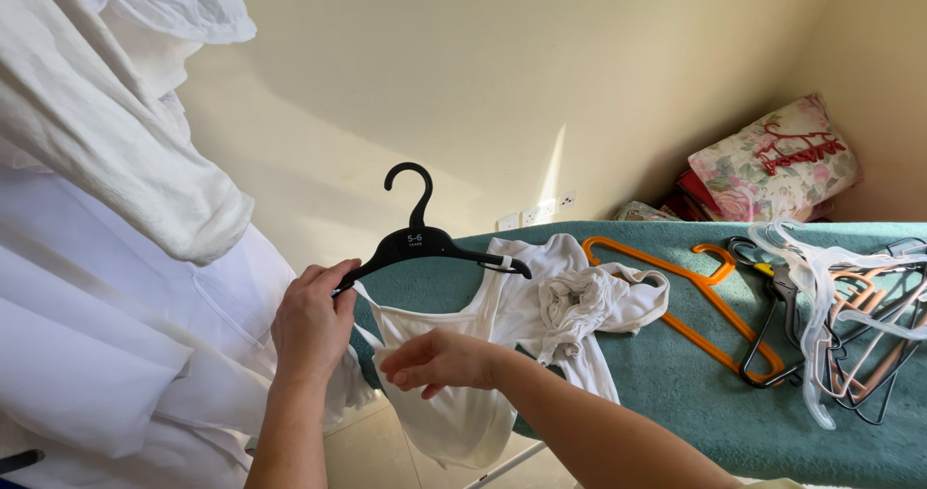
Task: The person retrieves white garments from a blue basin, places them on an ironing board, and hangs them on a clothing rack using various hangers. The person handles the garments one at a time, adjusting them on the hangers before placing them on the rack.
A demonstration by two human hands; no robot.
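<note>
Hands: left [311,323] grips black plastic hanger [425,243]; right [439,362] pinches white cotton vest [454,407].

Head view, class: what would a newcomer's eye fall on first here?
First, the black hanger at centre, its end gripped by the left hand, with a white vest hung on it and the right hand pinching the fabric. Next, the orange hanger on the green ironing board, beside a tangle of hangers at right. White garments hang at left.
</note>
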